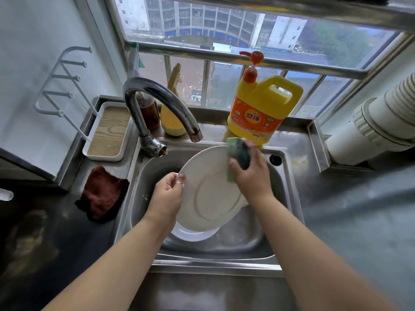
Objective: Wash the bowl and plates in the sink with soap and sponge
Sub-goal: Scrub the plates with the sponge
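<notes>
Two bare forearms enter from 6 o'clock and reach into the steel sink [278,189]. Left hand [167,195] grips the white plate [208,194] at its 9 o'clock rim, thumb on the face, fingers curled behind; plate held tilted above the basin. Right hand [252,173] is closed around a green sponge [238,157], pressing it against the plate's rim at about 2 o'clock. A second white dish [193,235], plate or bowl not distinguishable, lies in the basin under the held plate, its edge showing at 6 o'clock. Faucet [157,102] arches over the sink from 11 o'clock; no water visible at the spout. Yellow dish-soap jug [262,108] with orange pump stands on the counter [298,144] at 1 o'clock of the sink, just behind the right hand. Dark red cloth [102,195] lies crumpled on the counter at 9 o'clock. White tray [107,131] with wood-grain base sits at 10 o'clock.
</notes>
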